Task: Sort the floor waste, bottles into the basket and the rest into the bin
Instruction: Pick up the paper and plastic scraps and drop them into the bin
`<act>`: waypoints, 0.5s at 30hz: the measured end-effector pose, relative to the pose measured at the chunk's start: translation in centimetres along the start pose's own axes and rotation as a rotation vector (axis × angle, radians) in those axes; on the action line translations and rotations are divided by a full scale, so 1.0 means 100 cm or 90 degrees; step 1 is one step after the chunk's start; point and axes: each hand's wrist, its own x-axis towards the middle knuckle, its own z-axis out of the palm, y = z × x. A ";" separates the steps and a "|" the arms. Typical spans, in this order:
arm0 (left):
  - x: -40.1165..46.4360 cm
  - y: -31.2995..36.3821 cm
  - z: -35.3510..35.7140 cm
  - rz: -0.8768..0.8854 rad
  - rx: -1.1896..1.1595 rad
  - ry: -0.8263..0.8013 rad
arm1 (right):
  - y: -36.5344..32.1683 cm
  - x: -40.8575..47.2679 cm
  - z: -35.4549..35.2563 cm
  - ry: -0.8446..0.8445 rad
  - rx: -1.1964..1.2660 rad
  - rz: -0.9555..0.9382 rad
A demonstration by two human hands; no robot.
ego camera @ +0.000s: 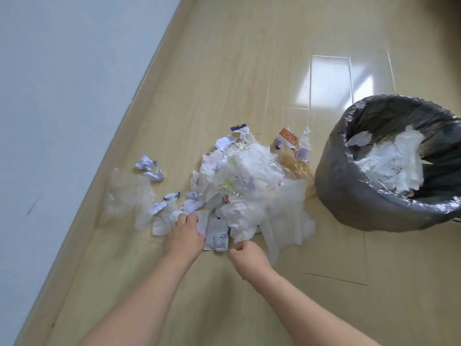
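Note:
A heap of floor waste [249,181] lies on the wooden floor: white tissue, plastic film, crumpled paper scraps and an orange packet [288,139]. My left hand [185,233] is at the heap's near edge, its fingers curled round white paper scraps [202,221]. Beside it lies a grey sachet [217,237]. My right hand [245,254] is curled at the near tip of a white plastic sheet [239,221] and seems to pinch it. To the right stands the bin [361,201], lined with a black bag and holding white waste [394,166]. I see no bottle and no basket.
A pale wall [62,96] and its skirting run diagonally along the left. Clear plastic film [127,193] and two crumpled paper balls [149,168] lie apart from the heap on its left. Bare floorboards [249,58] stretch behind the heap and towards me.

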 end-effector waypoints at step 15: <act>-0.003 -0.048 0.008 0.001 -0.248 -0.057 | -0.003 0.011 0.033 0.030 0.052 0.016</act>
